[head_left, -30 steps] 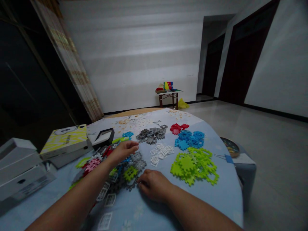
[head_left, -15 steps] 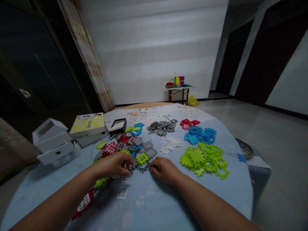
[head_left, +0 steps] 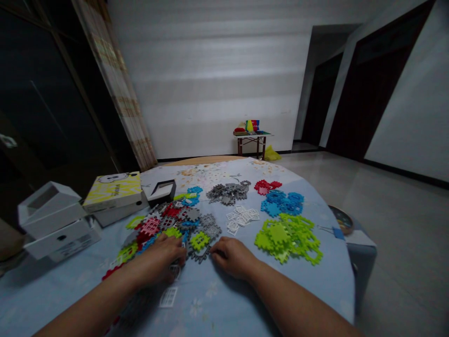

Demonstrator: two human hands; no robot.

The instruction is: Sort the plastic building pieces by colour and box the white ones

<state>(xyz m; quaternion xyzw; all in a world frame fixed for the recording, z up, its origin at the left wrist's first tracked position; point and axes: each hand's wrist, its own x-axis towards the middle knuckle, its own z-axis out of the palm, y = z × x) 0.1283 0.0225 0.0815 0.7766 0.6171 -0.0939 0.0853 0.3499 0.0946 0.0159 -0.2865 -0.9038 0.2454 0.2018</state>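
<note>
My left hand (head_left: 164, 257) reaches over the mixed pile of toothed plastic building pieces, its fingers bent down and apart from the thumb. The fingertips are at the near side of the pile, close to a white window-shaped piece (head_left: 174, 271). My right hand (head_left: 232, 256) rests on the cloth with its fingers curled, next to a grey toothed piece (head_left: 200, 255). What its fingertips hold, if anything, is hidden. Between the hands a lime green square piece (head_left: 199, 240) lies on the grey pieces. Nearer me lies another white window piece (head_left: 168, 297).
Sorted heaps lie beyond and to the right: grey pieces (head_left: 228, 193), white frames (head_left: 242, 218), red pieces (head_left: 265, 186), blue pieces (head_left: 282, 203) and green pieces (head_left: 289, 238). White boxes (head_left: 58, 224), a yellow-lidded box (head_left: 114, 192) and a black tray (head_left: 162, 193) stand at the left.
My left hand has come down lower onto the near side of the pile. My right hand keeps its place beside the grey piece. The whole view has swung slightly to the right.
</note>
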